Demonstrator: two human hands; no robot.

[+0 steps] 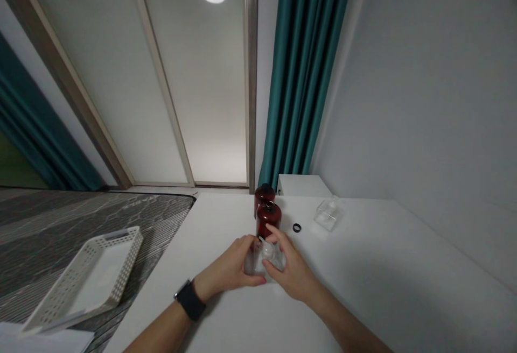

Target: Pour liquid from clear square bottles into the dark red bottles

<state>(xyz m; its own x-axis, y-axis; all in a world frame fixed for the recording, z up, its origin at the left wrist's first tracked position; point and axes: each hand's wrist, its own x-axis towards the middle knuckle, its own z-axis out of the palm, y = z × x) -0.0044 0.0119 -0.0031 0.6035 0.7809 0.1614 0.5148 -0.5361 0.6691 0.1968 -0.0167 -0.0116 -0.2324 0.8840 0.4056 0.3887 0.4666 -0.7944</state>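
My left hand, with a dark watch on its wrist, is closed around the side of a clear plastic bottle above the white table. At the bottle's top, the thumb and fingers of my right hand close around a whitish translucent pump head. Whether the pump head is fastened to the bottle cannot be made out. Just beyond my hands stands a dark red-brown bottle, its lower part partly hidden by my fingers. Another red-brown bottle is right behind it. A black ring lies to their right.
A second clear, square-sided bottle sits farther right on the white table. To the left, below the table edge, is a white perforated basket. A white cabinet and a teal curtain are behind the table.
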